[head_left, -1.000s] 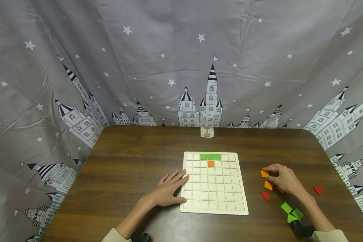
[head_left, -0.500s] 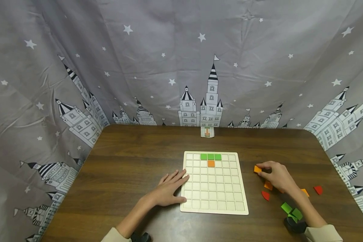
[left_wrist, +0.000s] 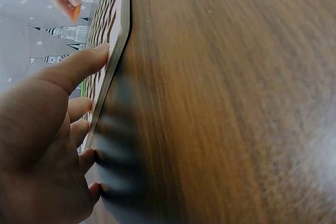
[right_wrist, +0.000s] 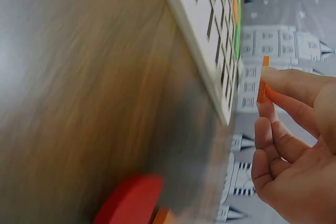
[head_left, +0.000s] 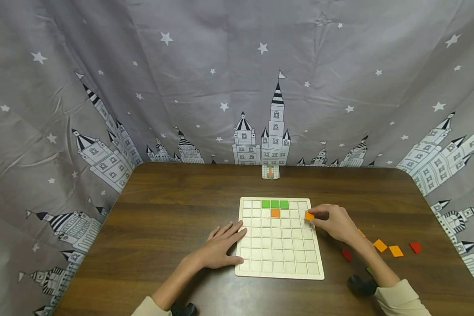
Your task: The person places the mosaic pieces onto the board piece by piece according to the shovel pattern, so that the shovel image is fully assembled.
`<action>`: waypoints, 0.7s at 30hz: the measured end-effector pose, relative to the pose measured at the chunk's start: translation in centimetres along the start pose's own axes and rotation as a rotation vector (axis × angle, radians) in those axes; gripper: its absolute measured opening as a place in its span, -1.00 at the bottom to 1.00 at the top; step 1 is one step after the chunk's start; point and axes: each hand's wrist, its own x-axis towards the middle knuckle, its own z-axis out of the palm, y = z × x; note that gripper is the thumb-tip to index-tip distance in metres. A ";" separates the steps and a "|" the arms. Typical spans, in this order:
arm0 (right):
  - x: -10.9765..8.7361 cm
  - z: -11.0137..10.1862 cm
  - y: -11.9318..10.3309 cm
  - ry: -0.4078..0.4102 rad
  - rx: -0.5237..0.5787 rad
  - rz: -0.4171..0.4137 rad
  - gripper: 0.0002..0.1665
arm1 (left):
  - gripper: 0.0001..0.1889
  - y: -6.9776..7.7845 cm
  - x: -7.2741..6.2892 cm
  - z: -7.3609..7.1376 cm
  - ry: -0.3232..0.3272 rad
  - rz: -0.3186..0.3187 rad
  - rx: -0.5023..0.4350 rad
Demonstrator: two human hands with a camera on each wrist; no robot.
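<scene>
A pale gridded board (head_left: 278, 256) lies on the table. In its top row sit three green square tiles (head_left: 274, 204), with one orange tile (head_left: 275, 213) just below the middle one. My right hand (head_left: 335, 223) pinches another orange square tile (head_left: 309, 216) between thumb and fingers, above the board's right edge; the right wrist view shows this tile (right_wrist: 263, 80) edge-on, off the board. On the board's left edge rests my left hand (head_left: 220, 250), fingers spread and straight. The left wrist view shows its thumb (left_wrist: 86, 66) touching the rim.
Right of the board lie several loose orange tiles (head_left: 380, 245) and two red quarter-round pieces (head_left: 415, 248). Green pieces are mostly hidden under the right forearm. A small printed pattern card (head_left: 270, 172) stands at the table's back edge, before a grey castle curtain (head_left: 205, 52).
My right hand has picked an orange tile from the loose pieces and carried it left to the board's right edge. My left hand has stayed in place.
</scene>
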 end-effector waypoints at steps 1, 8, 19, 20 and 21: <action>0.2 0.2 -0.3 -0.005 0.003 -0.004 -0.70 | -0.18 0.0 0.0 0.0 -0.001 0.000 -0.001; 1.5 1.9 -1.7 -0.056 0.051 -0.018 -0.73 | -0.18 0.1 0.0 0.0 -0.005 -0.001 -0.003; 2.7 4.5 -3.1 -0.108 0.084 -0.072 -0.75 | -0.17 -0.1 -0.1 0.0 0.005 0.005 0.000; 2.7 4.7 -3.2 -0.112 0.086 -0.078 -0.75 | -0.17 -0.1 -0.1 0.1 0.005 0.005 -0.002; 2.8 4.9 -3.3 -0.118 0.088 -0.086 -0.75 | -0.17 -0.1 -0.1 0.1 0.005 0.006 -0.003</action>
